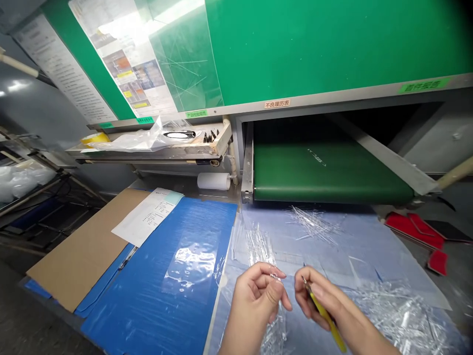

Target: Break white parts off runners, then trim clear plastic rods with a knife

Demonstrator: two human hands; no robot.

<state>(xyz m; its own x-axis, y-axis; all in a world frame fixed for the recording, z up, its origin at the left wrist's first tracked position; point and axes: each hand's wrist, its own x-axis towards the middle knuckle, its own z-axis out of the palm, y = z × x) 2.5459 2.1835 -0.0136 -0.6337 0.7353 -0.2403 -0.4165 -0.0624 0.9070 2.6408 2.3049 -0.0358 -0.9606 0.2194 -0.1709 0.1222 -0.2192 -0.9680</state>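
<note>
My left hand is closed in a pinch on a small clear plastic part, with more clear pieces hanging below it. My right hand is wrapped round a yellow-handled tool, its tip pointing up toward the clear part. The two hands are close together over the pale blue work surface. A row of clear plastic parts lies just beyond my left hand.
A green conveyor belt ends at the bench's far edge. Loose clear parts lie in a heap and another pile. Blue sheet with a plastic bag, cardboard, a paper form, red pieces.
</note>
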